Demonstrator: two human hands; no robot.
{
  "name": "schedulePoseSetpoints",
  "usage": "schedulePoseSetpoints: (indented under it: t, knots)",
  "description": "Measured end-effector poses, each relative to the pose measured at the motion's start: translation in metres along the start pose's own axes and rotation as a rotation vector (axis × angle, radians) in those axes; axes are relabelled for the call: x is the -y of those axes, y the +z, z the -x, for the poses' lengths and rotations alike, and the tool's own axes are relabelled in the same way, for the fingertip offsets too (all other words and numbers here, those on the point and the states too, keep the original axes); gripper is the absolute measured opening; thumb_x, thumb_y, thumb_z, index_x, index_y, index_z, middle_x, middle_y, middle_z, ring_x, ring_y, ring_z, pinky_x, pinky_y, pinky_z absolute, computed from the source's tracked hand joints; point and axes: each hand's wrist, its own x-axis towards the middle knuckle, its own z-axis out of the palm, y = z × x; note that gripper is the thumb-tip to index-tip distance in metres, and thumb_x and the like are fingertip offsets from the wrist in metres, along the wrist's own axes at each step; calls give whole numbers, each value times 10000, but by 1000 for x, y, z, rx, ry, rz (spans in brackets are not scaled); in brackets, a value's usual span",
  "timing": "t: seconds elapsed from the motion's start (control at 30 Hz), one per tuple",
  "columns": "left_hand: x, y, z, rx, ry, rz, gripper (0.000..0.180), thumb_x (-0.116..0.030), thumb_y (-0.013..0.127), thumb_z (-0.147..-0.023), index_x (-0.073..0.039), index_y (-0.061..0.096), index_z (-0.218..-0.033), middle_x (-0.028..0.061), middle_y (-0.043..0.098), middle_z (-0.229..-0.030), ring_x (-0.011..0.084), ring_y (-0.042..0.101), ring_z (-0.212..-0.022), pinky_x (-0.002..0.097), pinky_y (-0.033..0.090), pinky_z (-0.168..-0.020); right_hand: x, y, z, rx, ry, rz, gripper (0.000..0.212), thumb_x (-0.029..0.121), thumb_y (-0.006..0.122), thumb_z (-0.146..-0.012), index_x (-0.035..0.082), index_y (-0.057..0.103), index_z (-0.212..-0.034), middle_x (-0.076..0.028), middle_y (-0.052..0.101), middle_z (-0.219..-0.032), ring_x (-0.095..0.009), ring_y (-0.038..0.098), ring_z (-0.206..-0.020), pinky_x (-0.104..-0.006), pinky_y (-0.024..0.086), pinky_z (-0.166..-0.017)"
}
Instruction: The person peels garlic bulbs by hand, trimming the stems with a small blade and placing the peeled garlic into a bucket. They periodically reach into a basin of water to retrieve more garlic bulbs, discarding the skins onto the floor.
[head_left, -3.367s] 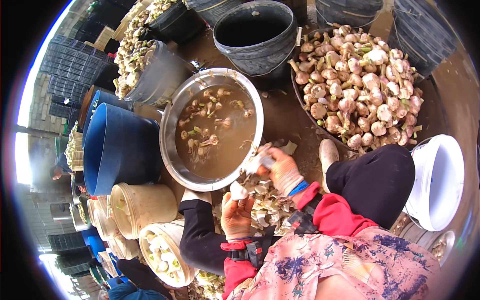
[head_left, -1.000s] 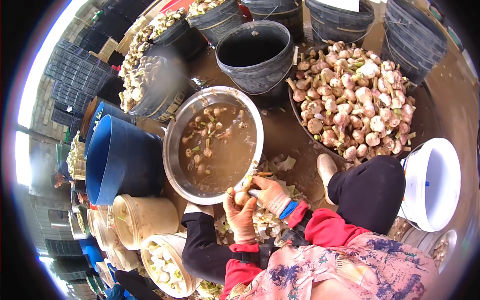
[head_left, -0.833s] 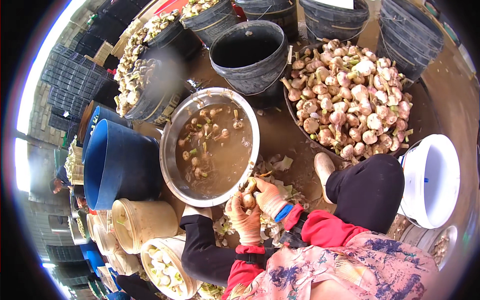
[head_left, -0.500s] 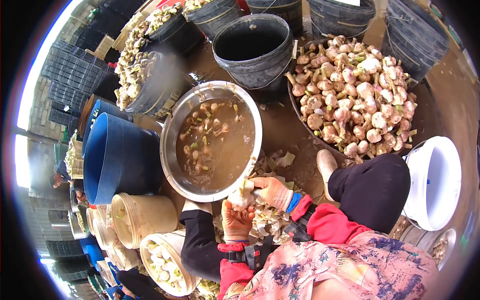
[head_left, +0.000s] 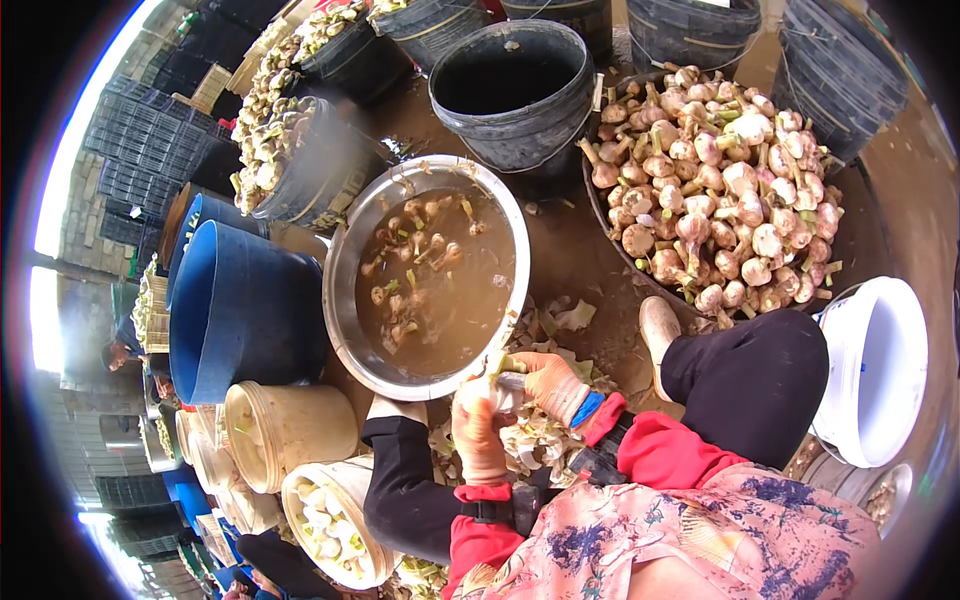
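My left hand (head_left: 479, 425), in an orange and white glove, is closed round a garlic bulb (head_left: 498, 372), its pale green stem end pointing up by the basin's rim. From the right, my right hand (head_left: 552, 384), gloved the same way, meets it, fingers closed on a short grey tool (head_left: 512, 381) that looks like a small knife. Glove and bulb hide most of it. Just beyond my hands is a metal basin (head_left: 343, 345) of murky brown water, with several garlic bulbs (head_left: 436, 248) in it. Garlic peelings (head_left: 537, 440) lie beneath my hands.
A wide dark tub (head_left: 607, 222) heaped with garlic stands at the far right. A black bucket (head_left: 520, 125) is behind the basin, a blue barrel (head_left: 250, 310) to its left. A cream bucket (head_left: 375, 550) of peeled garlic sits near my left leg, a white bucket (head_left: 875, 375) at right.
My left hand has turned from palm up to back of the hand showing, rolling the bulb so its stem points up. My right hand stays close against it.
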Motion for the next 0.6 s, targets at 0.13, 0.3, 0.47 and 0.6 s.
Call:
schedulePoseSetpoints:
  t: [0.13,0.3,0.47,0.6]
  knots:
    - [-8,-7,-9,-35,-412,152,613,-650,532,-764,-101,567,-1035,16,601,-721,148,493,-469,253,378,-385,-9,-6,-3,-2,-37,-55,223,-55,617,-758,4,659,-969,-31,649,-918,-115,585,-824,-267,490,-760]
    - [-5,-2,-20,-283,-340,-158,505,-535,526,-839,-75,563,-1042,16,608,-802,128,580,-596,231,448,-444,-22,-15,-8,-15,-62,-6,206,-51,608,-757,10,670,-943,-33,662,-902,-112,587,-822,-256,485,-772]
    - [7,11,14,-185,40,-224,605,-265,668,-816,-22,343,-1264,86,516,-1094,157,564,-876,258,505,-710,-14,-1,-1,-120,-125,265,166,17,636,-777,35,675,-937,-30,668,-860,-92,581,-767,-257,488,-720]
    - [0,-14,7,-25,-159,83,594,-75,658,-791,-22,334,-1286,121,518,-1148,220,553,-1000,342,473,-865,-13,-2,6,65,-73,194,142,11,606,-790,38,677,-910,-24,657,-824,-107,591,-722,-250,500,-648]
